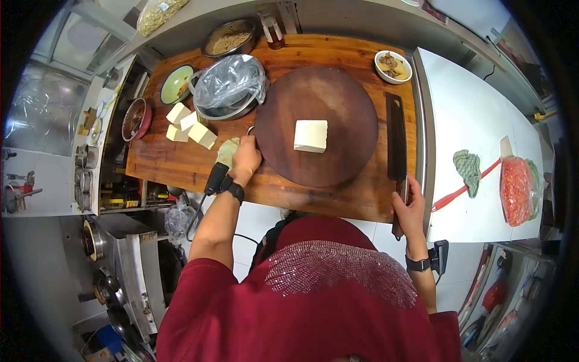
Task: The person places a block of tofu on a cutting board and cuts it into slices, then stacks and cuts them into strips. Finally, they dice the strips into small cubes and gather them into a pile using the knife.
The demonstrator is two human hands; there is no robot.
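Note:
A white block of tofu sits on the round wooden chopping board. My left hand is at the board's left edge, fingers curled, just below a small metal ring and right beside a pale green cloth. What its fingers close on is hidden. My right hand is closed around the handle of a cleaver, whose dark blade lies on the table right of the board. Several more tofu blocks lie on the table left of the board.
On the wooden table stand a bag-covered metal pot, a green bowl, a red bowl, a noodle bowl, a bottle and a white bowl. A white counter at right holds a bag of chopped red food.

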